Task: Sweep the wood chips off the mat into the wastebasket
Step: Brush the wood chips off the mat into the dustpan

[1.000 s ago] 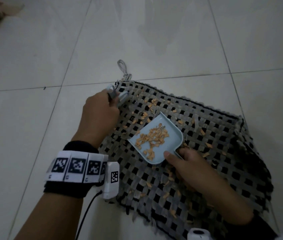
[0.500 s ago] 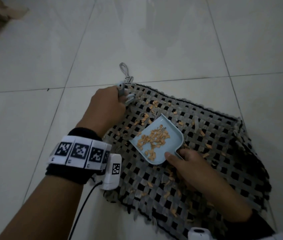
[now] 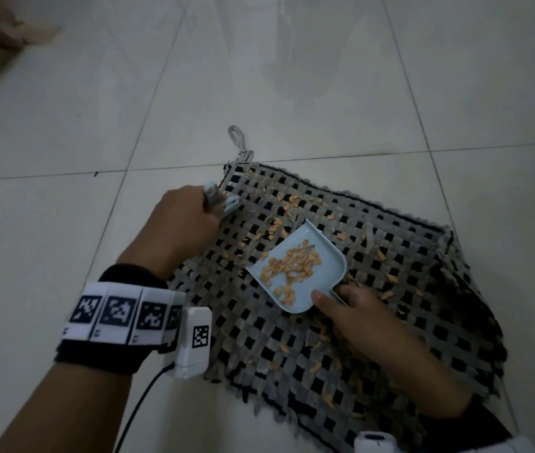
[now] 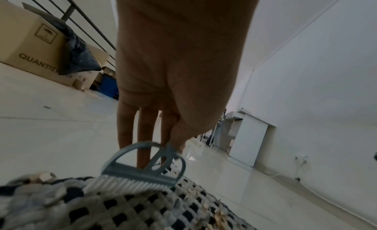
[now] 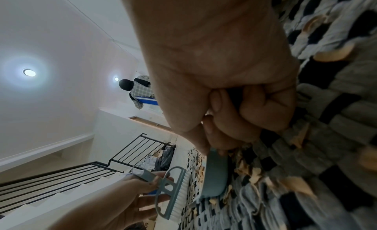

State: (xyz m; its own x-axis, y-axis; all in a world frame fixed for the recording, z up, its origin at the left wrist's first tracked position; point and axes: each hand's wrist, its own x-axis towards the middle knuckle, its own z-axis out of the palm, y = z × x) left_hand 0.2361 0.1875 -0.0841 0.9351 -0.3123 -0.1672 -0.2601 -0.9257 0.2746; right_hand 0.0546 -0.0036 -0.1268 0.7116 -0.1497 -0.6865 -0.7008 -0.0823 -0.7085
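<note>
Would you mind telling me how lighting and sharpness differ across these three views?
Head view: dim but fairly sharp, wood chips crisp in the dustpan. Left wrist view: brighter, with the mat blurred up close and the brush soft. Right wrist view: ceiling lights flare with halos, and the right hand is out of focus.

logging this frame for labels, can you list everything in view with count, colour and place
mat: one, grey and black weave, on the floor
chips: many, orange, some piled in the dustpan, the rest scattered over the mat
dustpan: one, pale blue, resting on the mat's middle
brush: one, grey-blue with white bristles, at the mat's left edge
floor: white tiles, all round the mat
boxes: several, brown cardboard, far left by a black railing
cabinet: one, white, against the right wall
left hand: holds the brush handle
right hand: grips the dustpan handle
</note>
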